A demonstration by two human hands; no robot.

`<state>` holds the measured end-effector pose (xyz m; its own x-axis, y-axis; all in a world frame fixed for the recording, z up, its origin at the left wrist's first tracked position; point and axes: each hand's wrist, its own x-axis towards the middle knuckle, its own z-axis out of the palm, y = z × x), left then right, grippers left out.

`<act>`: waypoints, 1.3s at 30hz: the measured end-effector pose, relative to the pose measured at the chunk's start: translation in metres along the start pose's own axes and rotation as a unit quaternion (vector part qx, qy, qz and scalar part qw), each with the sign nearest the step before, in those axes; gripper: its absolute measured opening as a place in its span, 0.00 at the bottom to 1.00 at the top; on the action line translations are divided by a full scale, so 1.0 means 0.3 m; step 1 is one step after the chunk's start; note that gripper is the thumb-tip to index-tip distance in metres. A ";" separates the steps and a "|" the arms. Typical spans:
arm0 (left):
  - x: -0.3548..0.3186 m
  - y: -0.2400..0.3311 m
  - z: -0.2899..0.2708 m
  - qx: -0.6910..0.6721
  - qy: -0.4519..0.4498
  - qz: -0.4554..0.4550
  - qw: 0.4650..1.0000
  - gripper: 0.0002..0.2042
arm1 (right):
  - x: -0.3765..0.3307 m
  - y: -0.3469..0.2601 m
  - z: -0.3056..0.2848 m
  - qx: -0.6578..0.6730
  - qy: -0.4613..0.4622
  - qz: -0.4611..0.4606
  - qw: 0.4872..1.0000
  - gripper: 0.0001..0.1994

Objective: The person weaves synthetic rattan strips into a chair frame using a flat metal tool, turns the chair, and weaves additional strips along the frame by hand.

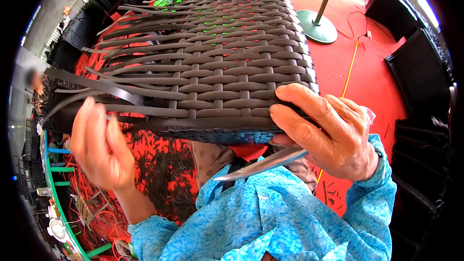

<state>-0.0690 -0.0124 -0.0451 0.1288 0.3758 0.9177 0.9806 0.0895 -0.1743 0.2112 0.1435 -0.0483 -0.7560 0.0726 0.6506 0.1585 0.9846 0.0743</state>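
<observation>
A dark brown woven panel (232, 67) of flat plastic strips stretches away in front of me. Loose strip ends (111, 87) fan out from its left side. My right hand (333, 130) rests at the panel's near right corner, two fingers lying on the weave. A curved, pointed metal blade (263, 164) sticks out from under that hand, tip to the left; its handle is hidden in the grip. My left hand (104, 145), blurred by motion, is raised beside the loose strips at the near left. Its thumb and fingers are apart, with nothing visible between them.
Strip scraps (164, 179) litter the red floor below. A pole on a round green base (316, 26) stands beyond the panel at right. Dark woven pieces (420, 72) line the right side. At lower left is a green frame (60, 198) with orange cords near it.
</observation>
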 end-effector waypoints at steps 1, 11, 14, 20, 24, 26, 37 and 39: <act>0.012 0.041 -0.016 -0.093 0.042 -0.053 0.993 0.09 | 0.000 -0.001 -0.014 0.005 -0.020 0.004 1.000 0.20; 0.072 0.180 0.014 -0.109 -0.181 0.115 0.971 0.19 | -0.073 0.007 -0.115 0.042 -0.052 0.051 0.996 0.21; 0.054 0.187 -0.007 -0.052 -0.156 0.146 0.976 0.18 | -0.120 0.048 -0.170 0.218 -0.116 0.187 0.951 0.19; 0.027 0.226 -0.078 -0.043 -0.137 0.178 0.974 0.10 | -0.109 0.109 -0.187 0.485 -0.033 0.333 0.808 0.12; 0.073 0.178 -0.107 0.158 -0.122 0.151 0.968 0.10 | 0.030 0.078 -0.178 0.573 0.063 0.415 0.703 0.21; 0.114 0.159 -0.105 0.151 -0.057 0.137 0.977 0.11 | 0.121 0.096 -0.165 0.717 0.058 0.284 0.634 0.19; 0.217 0.147 0.086 -0.616 0.031 -0.207 0.759 0.25 | 0.643 -0.177 0.103 0.310 0.287 -0.054 0.905 0.08; 0.188 0.088 0.067 -0.613 -0.011 -0.261 0.745 0.23 | 0.598 -0.162 0.103 0.596 0.107 0.099 0.789 0.11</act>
<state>-0.0390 0.0299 -0.0051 -0.3069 0.6016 0.7375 0.2953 -0.6764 0.6747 0.0483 0.1135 0.0413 -0.6467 0.3402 0.6827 -0.5474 0.4163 -0.7260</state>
